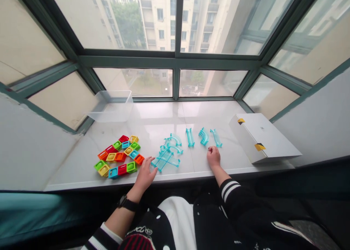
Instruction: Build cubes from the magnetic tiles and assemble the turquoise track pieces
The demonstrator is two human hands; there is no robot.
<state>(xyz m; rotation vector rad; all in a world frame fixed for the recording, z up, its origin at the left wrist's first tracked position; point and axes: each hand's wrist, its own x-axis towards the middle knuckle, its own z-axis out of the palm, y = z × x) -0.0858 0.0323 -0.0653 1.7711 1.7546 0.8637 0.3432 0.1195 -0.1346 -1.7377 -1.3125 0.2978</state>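
My left hand [147,174] is at the front of the sill with its fingers apart. Its fingertips are at the left edge of a pile of clear blue plastic track pieces [165,159], some straight, some curved; I cannot tell whether they touch. My right hand [213,157] rests on the sill, fingers curled into a loose fist with nothing seen in it. Just beyond it lie a wavy track piece [216,138] and a curved track piece [203,136]. Left of those is a straight track piece [189,137].
Several colourful plastic blocks [119,157] in red, yellow, green, blue and orange lie left of my left hand. A clear plastic bin [112,113] stands at the back left. On the right sits a white box [269,135] with yellow-black tape. Windows border the white sill [161,111].
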